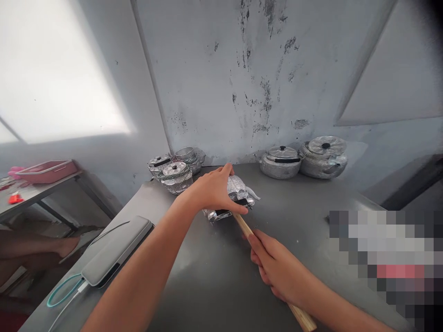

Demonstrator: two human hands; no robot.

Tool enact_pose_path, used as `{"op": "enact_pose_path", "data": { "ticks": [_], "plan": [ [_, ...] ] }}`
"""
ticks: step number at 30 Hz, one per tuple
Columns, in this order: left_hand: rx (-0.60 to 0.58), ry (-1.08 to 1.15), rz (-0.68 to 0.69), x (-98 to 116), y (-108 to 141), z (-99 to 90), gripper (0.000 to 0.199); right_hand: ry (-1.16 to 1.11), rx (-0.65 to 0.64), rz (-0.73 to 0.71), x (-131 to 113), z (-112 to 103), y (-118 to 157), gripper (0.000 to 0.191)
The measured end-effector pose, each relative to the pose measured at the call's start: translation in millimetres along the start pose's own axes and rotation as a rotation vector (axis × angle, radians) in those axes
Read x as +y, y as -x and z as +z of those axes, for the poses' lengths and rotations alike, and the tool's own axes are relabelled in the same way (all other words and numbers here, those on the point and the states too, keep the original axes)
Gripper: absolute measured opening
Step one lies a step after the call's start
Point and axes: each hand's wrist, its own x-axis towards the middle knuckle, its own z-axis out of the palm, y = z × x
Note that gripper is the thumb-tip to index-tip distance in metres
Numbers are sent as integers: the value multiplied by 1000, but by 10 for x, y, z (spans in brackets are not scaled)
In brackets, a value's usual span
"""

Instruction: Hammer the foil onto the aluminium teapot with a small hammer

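My left hand (216,189) reaches over a small silvery metal kettle (237,185) with a curved spout on its right and a black handle strip. The fingers and thumb clasp it from above and the side, hiding much of its body. My right hand (268,263) is wrapped round a wooden handle (244,225) that slants up to the kettle's near side. The upper end of this handle meets the kettle near my left thumb, and whatever tool head it has is hidden. Its lower end sticks out below my right wrist.
Several metal pots stand at the back of the grey table (214,295): a lidded pot (176,177) at left, and two more, a pot (280,166) and a kettle (323,161), at right. A grey case (117,251) with a cable lies left. A pink basket (48,171) sits on a side table.
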Motion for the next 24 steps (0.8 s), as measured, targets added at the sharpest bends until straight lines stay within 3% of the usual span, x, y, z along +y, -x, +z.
{"op": "enact_pose_path", "data": {
  "ticks": [3, 9, 19, 24],
  "plan": [
    [-35, 12, -11, 24, -13, 4, 90, -61, -68, -25, 55, -22, -9, 38],
    [-23, 5, 82, -18, -17, 44, 87, -56, -64, -157, 219, -23, -46, 49],
    [-16, 7, 95, -89, -37, 52, 90, -55, -50, -145, 211, -3, -114, 52],
    [-12, 5, 99, -107, -37, 51, 89, -163, -82, -107, 151, -10, -54, 54]
  ]
}}
